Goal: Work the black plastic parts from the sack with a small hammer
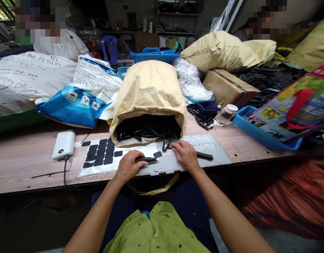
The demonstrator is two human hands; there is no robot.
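My left hand [130, 164] is closed, thumb and fingers pinching a slim black pen-shaped piece [149, 160] just above the bench. My right hand [186, 154] is closed over the shaft of a small hammer [204, 155]; the hammer's head shows left of the fingers and its black grip to the right. Under the hammer lies a grey sheet [217, 149]. Beside my left hand, a white sheet [94, 170] carries several black rounded-square patches [100, 152]. Right behind both hands, a tan woven sack [151, 84] opens toward me, with many black slender pieces [143, 133] inside.
A white power bank [64, 144] with a cable sits at left. Blue-and-white sacks [80, 95] lie behind it. To the right are a dark small tray [207, 108], a clear jar [225, 115], a cardboard box [227, 88] and a blue basket [267, 131]. Two people are partly visible beyond.
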